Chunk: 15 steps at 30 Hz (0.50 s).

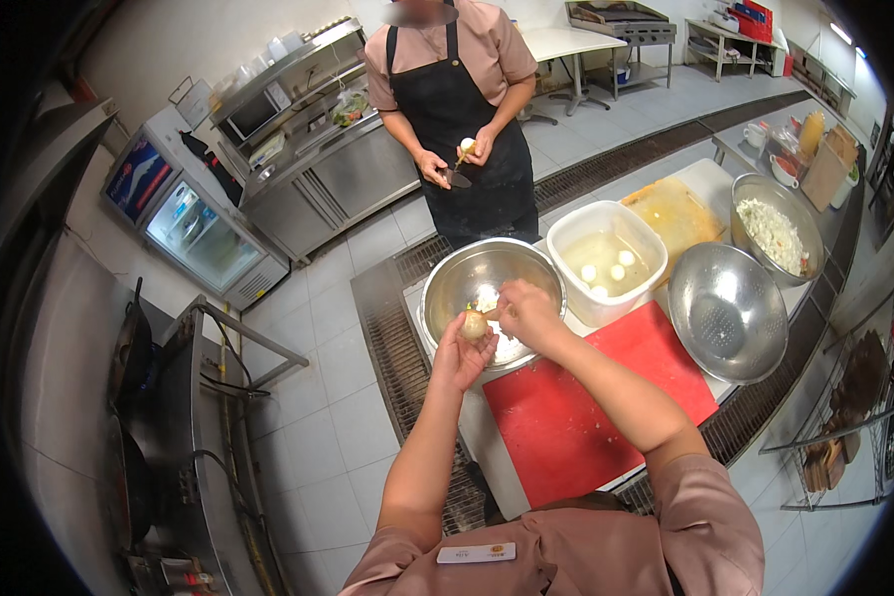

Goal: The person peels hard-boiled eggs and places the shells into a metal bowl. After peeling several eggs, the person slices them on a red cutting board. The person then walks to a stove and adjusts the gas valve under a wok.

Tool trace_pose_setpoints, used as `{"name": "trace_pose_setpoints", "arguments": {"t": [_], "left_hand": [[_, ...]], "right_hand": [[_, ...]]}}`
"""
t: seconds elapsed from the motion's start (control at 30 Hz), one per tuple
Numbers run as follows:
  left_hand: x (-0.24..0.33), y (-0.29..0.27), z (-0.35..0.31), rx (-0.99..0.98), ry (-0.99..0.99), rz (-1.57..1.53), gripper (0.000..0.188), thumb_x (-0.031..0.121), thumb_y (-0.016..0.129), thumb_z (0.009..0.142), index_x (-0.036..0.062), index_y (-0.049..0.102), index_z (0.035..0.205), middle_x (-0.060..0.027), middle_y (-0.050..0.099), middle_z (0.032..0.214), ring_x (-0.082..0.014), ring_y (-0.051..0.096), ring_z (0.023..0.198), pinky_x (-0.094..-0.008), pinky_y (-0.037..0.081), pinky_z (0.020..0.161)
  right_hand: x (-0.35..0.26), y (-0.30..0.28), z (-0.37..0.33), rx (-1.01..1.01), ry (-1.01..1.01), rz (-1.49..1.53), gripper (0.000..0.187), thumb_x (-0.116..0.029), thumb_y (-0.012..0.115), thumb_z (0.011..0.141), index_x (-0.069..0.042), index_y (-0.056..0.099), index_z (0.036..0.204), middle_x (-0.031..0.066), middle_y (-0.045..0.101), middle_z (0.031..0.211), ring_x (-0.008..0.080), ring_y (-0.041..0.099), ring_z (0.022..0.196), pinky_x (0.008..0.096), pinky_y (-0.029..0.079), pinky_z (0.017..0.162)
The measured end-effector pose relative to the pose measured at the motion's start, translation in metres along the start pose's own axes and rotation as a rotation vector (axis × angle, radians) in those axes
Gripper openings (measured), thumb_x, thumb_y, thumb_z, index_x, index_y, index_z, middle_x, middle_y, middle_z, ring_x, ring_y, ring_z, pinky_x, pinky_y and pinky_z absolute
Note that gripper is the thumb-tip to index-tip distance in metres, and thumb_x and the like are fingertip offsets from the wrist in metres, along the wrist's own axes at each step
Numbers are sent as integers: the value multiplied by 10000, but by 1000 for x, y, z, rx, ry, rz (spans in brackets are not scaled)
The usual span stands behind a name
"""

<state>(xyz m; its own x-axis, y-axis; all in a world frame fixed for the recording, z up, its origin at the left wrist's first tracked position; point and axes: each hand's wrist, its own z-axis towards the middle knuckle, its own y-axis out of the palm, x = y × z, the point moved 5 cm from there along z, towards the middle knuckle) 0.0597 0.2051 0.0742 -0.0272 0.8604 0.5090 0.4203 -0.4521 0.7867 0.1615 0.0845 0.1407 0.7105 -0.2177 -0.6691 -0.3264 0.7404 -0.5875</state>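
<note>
Over a steel bowl, my left hand holds up a round, yellowish-brown onion in its fingertips. My right hand is closed right beside it, gripping what looks like a small knife; its brownish part shows between hand and onion, and the rest is hidden. White and coloured scraps lie in the bowl beneath both hands. To its right stands a white plastic tub of cloudy liquid with several round white pieces, perhaps peeled onions.
A red cutting board lies in front of me, with a steel colander at its right. Behind are a yellowed board and a bowl of chopped white food. Across the table a co-worker holds a blade and a pale round piece.
</note>
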Motion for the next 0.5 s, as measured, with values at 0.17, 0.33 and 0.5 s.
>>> {"name": "trace_pose_setpoints", "arguments": {"t": [0.17, 0.33, 0.5], "left_hand": [[2, -2, -4, -26, -63, 110, 401, 298, 611, 915, 43, 501, 1204, -110, 583, 1057, -205, 601, 887, -357, 545, 850], [3, 3, -6, -44, -122, 154, 406, 309, 631, 896, 60, 495, 1187, -86, 588, 967, -204, 603, 807, -344, 549, 786], [6, 12, -9, -55, -136, 106, 435, 285, 624, 901, 34, 474, 1223, -124, 584, 1056, -220, 608, 879, -341, 555, 795]], "right_hand": [[21, -10, 6, 121, 152, 132, 136, -145, 607, 782, -56, 644, 878, 126, 605, 1022, 320, 578, 1008, 434, 448, 861], [33, -8, 7, 222, 185, 55, 143, -105, 585, 826, 16, 609, 899, 183, 602, 985, 351, 598, 931, 395, 480, 843], [37, 0, 7, 184, 322, 211, 166, -187, 558, 873, -43, 606, 942, 166, 630, 937, 341, 614, 912, 422, 473, 816]]}}
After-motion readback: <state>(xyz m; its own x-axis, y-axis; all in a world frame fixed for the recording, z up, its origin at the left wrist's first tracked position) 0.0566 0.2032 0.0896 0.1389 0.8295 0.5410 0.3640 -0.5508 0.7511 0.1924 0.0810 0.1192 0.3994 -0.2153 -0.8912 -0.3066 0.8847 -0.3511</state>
